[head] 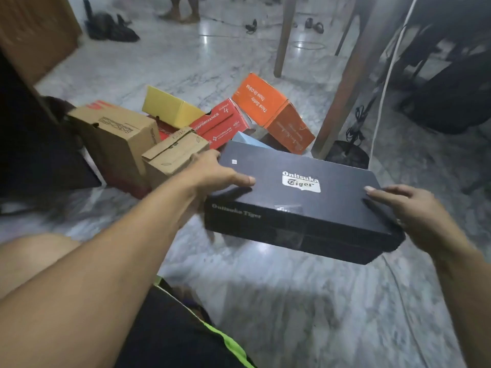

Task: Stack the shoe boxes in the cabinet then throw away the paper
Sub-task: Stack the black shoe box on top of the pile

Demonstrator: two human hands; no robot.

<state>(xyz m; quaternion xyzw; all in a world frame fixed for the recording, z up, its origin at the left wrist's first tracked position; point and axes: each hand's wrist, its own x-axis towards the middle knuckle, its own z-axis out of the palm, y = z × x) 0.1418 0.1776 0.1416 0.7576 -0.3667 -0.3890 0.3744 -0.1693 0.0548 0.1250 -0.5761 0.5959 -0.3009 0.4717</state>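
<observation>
marble floor (265, 288) carries a heap of closed shoe boxes: brown box (117, 136), small brown box (172, 155), yellow box (170, 108), red box (223, 124), orange box (273, 112); their contents are hidden. left hand (215, 173) and right hand (414, 211) grip the ends of the lidded black box (300, 203), held above the floor.

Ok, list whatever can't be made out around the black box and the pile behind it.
- Left hand fingers: hidden behind the black box; only the thumb shows, head view.
- Light blue box: mostly covered by the black box.
- Cabinet: not identifiable; only a wooden panel, cut off by the left edge.
- Paper to discard: not seen.
- Orange box side print: too blurred.
</observation>
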